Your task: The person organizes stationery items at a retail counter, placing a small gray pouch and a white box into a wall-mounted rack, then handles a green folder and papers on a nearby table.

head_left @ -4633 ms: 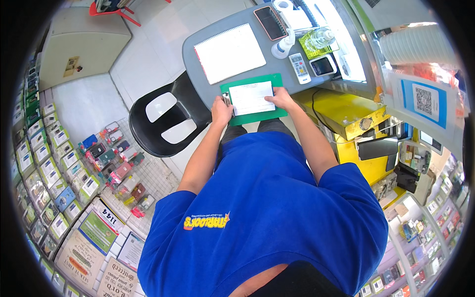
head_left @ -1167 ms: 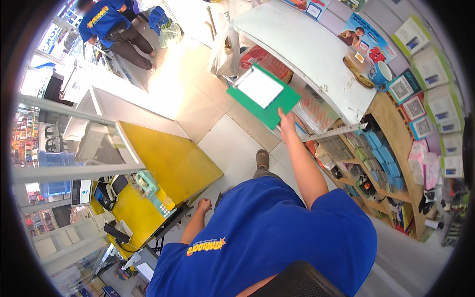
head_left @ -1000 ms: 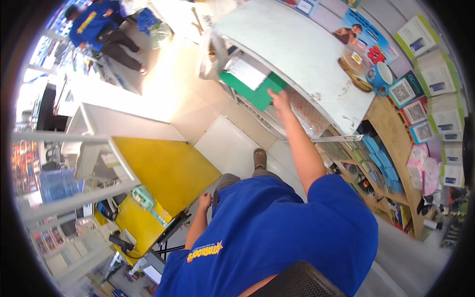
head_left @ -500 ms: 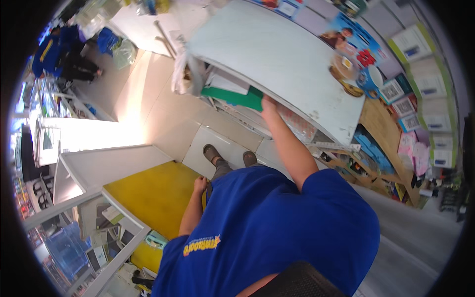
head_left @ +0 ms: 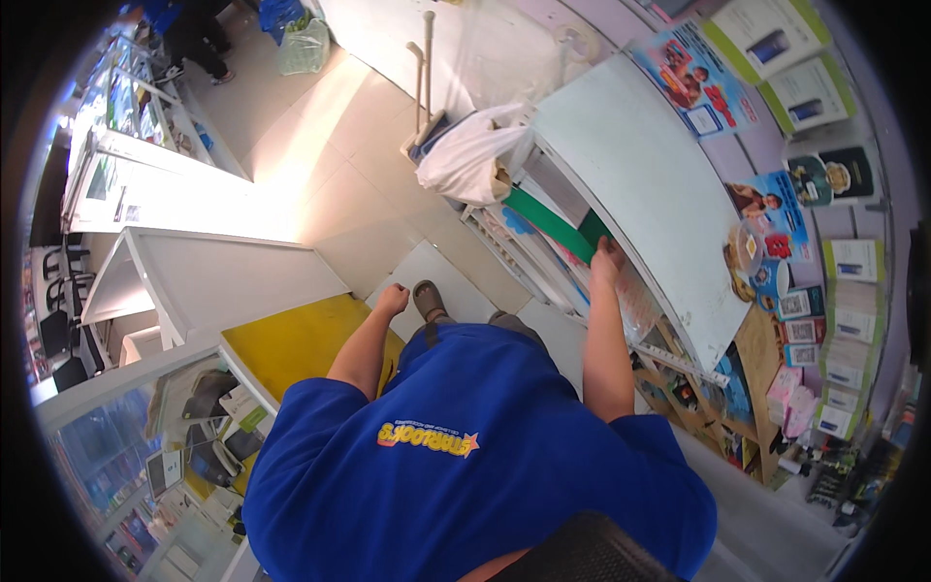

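Note:
My right hand (head_left: 608, 257) is closed on the end of a long green panel (head_left: 549, 225) under the near edge of a white-topped desk (head_left: 635, 145). White sheets (head_left: 558, 184) lie behind the panel, in the opening below the desktop. Whether the panel is a drawer front or a loose board, I cannot tell. My left hand (head_left: 393, 299) hangs as a loose fist above the yellow surface (head_left: 296, 339), with nothing seen in it. A crumpled white plastic bag (head_left: 470, 160) hangs at the desk's left corner, beside the panel.
A blue mug (head_left: 769, 281) and a clear round container (head_left: 745, 244) stand at the desk's right end. Wooden shelves (head_left: 742, 441) hold goods below. A glass case (head_left: 160, 466) is at the lower left. At the upper left, a person (head_left: 189, 39) stands near a display counter.
The view has swung, so the desk sits further right. My left hand has risen and moved outward from my hip. My right hand stays at the green panel.

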{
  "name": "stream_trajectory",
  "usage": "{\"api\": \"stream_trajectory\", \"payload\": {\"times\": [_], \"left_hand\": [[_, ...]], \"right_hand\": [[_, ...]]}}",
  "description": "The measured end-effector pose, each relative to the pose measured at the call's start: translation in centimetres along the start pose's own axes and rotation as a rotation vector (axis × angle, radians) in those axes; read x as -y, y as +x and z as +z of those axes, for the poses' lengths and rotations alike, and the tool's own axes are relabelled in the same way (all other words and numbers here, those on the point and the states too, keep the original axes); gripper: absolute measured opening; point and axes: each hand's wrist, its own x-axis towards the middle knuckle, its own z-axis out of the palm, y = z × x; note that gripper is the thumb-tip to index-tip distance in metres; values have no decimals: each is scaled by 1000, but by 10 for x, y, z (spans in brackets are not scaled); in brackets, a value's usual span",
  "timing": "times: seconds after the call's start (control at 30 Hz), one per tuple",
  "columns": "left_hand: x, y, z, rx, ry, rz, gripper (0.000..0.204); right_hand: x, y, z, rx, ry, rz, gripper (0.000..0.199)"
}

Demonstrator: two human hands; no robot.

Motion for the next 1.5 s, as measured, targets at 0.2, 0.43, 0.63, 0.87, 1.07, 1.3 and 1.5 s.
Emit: {"api": "stream_trajectory", "payload": {"times": [0.2, 0.43, 0.63, 0.87, 1.07, 1.3, 1.5], "left_hand": [[-24, 9, -8, 23, -152, -49, 39], [-27, -17, 33, -175, -75, -16, 37], [-18, -88, 105, -146, -13, -179, 44], [-34, -174, 221, 268, -187, -168, 62], [-26, -244, 252, 217, -323, -113, 54], [88, -293, 352, 78, -201, 179, 55], [174, -382, 429, -20, -509, -125, 55]], "right_hand": [[-21, 3, 2, -48, 114, 35, 35], [28, -9, -17, 192, -509, -184, 55], [103, -65, -54, 431, -380, -395, 29], [138, -62, -18, 566, -423, -840, 37], [129, -57, -7, 583, -413, -676, 52], [121, -60, -6, 402, -538, -883, 55], [72, -159, -32, 702, -264, -1141, 24]]}}
